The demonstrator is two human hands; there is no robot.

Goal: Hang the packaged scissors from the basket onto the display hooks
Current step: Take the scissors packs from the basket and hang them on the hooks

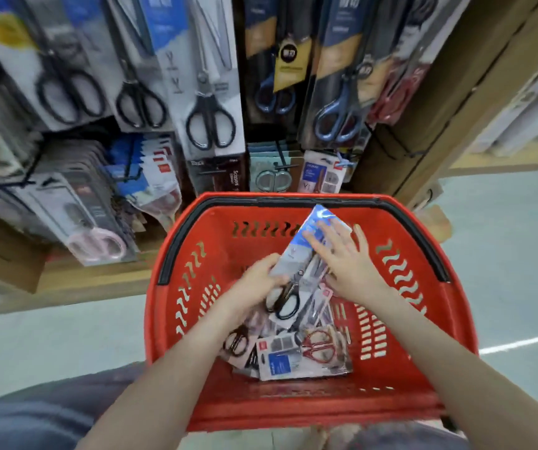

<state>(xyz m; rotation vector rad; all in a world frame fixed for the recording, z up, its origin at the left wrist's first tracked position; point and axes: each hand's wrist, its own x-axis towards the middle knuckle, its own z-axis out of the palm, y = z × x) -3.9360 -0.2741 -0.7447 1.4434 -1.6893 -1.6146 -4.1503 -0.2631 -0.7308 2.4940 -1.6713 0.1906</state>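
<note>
- While both hands are down inside the red basket (293, 407), a long pack of black-handled scissors (293, 264) is held tilted above the heap of other packs.
- Its long axis runs from near-left to far-right. The handle end sits low by the left hand, and the blue top end is raised against the far rim.
- The left hand (254, 280) is curled round the pack's lower left edge, beside the black handles.
- The right hand (342, 258) is laid on the upper half with its fingers spread. Whether its thumb is tucked beneath cannot be told.
- The display hooks (282, 157) lie beyond and above the far rim, so the top end already points roughly their way. A lift forward and upward, top end first, is judged to be what is needed.
- The left hand is judged the carrier, since it alone has a firm hold.
- A pack of red-handled scissors (310, 352) and several more are left lying on the basket floor.
- "Scissors" can be read on a dark pack (233, 180) hung just behind the basket. Other print is too blurred to make out.
</note>
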